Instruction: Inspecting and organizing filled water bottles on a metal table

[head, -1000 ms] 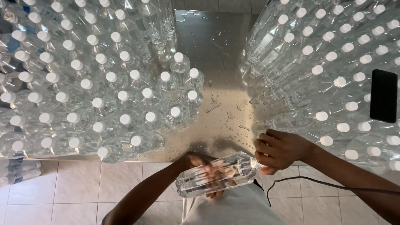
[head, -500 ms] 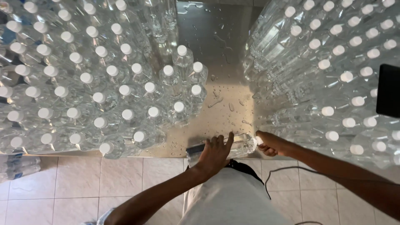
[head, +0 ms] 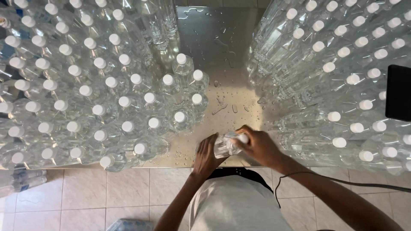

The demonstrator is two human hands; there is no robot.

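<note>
While L hand (head: 208, 155) steadies, R hand (head: 257, 145) grips bottle (head: 226, 144).

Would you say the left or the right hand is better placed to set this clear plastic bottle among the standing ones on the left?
Probably the left hand: it lies nearer those standing bottles.

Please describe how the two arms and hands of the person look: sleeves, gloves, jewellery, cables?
Both arms are bare from the hands up as far as the view shows: no sleeves, gloves, watch or rings visible. The left hand and the right hand are bare. A thin black cable runs along the right forearm. The person wears a light grey top.
</note>
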